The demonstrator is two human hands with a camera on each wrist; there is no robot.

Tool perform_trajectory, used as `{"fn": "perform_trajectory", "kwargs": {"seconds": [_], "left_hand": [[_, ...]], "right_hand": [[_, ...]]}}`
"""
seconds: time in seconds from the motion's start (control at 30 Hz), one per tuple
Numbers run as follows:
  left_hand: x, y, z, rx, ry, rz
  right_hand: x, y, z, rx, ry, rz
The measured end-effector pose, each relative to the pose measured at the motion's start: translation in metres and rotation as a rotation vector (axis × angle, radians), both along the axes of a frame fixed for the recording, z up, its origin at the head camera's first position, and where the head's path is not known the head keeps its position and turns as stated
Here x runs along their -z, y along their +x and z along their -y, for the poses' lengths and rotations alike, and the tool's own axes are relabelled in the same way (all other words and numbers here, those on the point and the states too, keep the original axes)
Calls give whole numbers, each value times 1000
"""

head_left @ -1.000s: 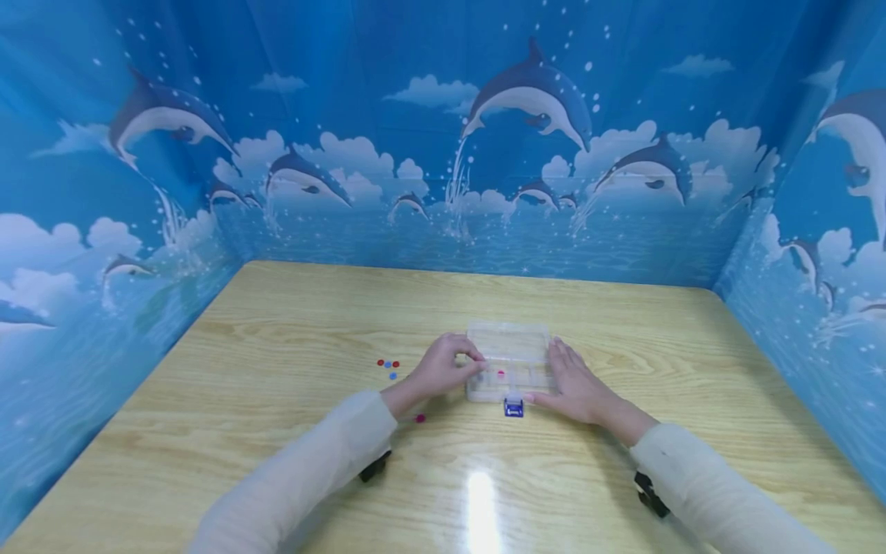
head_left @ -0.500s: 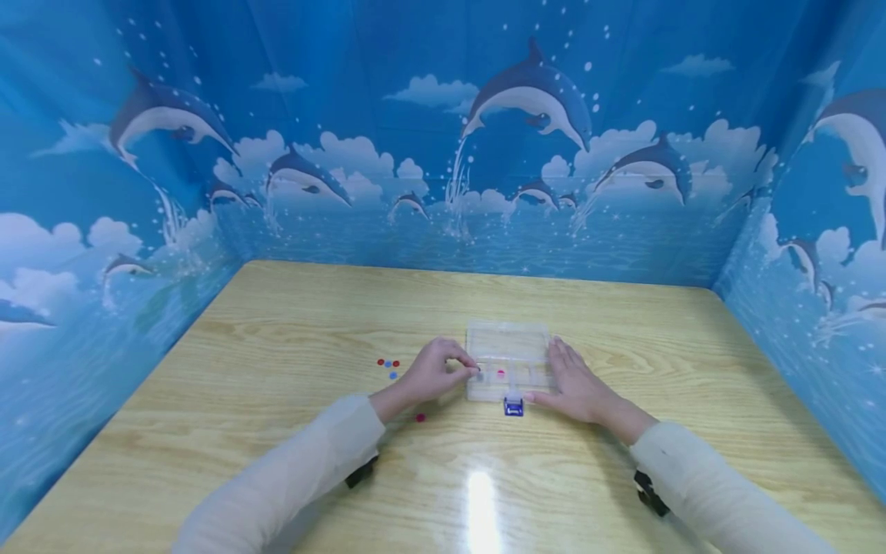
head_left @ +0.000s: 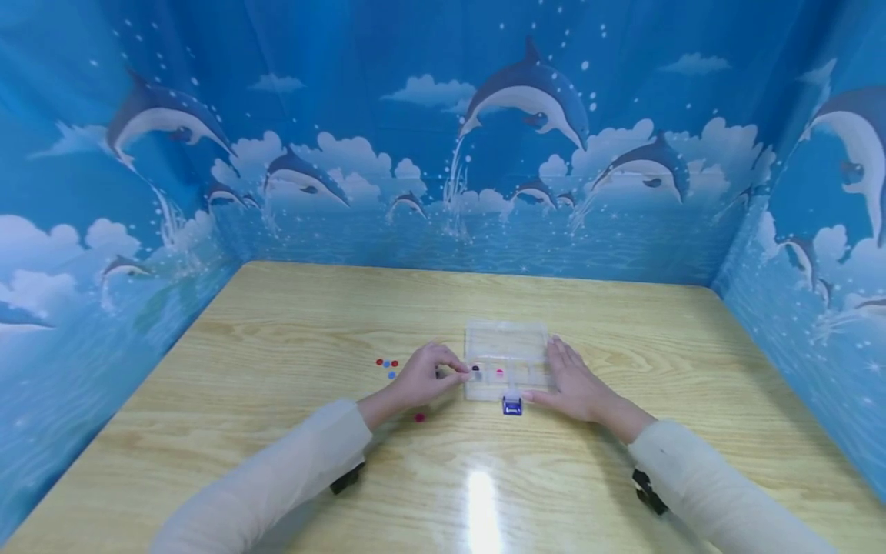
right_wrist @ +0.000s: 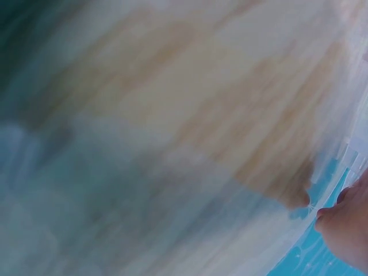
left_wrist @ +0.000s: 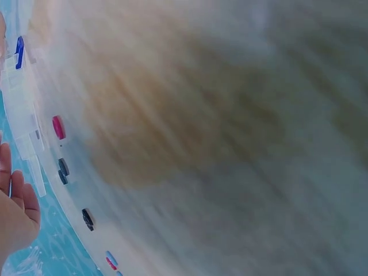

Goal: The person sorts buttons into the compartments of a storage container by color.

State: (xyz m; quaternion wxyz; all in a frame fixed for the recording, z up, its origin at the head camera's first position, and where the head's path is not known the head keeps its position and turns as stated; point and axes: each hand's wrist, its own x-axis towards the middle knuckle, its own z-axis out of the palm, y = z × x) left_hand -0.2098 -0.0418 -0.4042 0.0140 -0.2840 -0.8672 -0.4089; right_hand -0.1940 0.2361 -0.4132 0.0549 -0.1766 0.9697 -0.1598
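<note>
A clear plastic compartment box (head_left: 507, 342) lies on the wooden table (head_left: 311, 323), its blue latch (head_left: 512, 405) facing me. Inside its near row sit a dark button (head_left: 475, 369) and a pink button (head_left: 500, 373). My left hand (head_left: 453, 372) hovers just left of the box, its fingers loosely curled and holding nothing. My right hand (head_left: 564, 377) rests flat against the box's right side, thumb near the latch. The left wrist view shows the pink button (left_wrist: 58, 126), the dark button (left_wrist: 62, 169) and part of my left hand (left_wrist: 14, 213). The right wrist view is blurred, with only my right hand (right_wrist: 345, 230) at its edge.
Small red and blue buttons (head_left: 388, 364) lie on the table left of my left hand, and a magenta one (head_left: 419, 418) lies under my left wrist. Blue dolphin-print walls (head_left: 443, 154) close off the table at the back and on both sides.
My left hand has drawn back leftward from over the box, and a dark button now lies in the near-left compartment. The right hand has stayed against the box.
</note>
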Motion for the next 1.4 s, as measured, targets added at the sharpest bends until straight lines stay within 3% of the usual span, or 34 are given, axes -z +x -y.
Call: {"fn": "perform_trajectory", "kwargs": {"seconds": [0.53,0.9,1.17,1.4], "left_hand": [[7,8,15,29,-34,-44],[8,16,27,5,-32,0],[10,18,36,26,-22,-39],[9,20,43,48,-75,-76]], "right_hand": [[0,0,1,2,0,3],[-1,0,1,-3,5,3],[-2,1,1,-4,2,6],[-3,2,1,-2,7,0]]}}
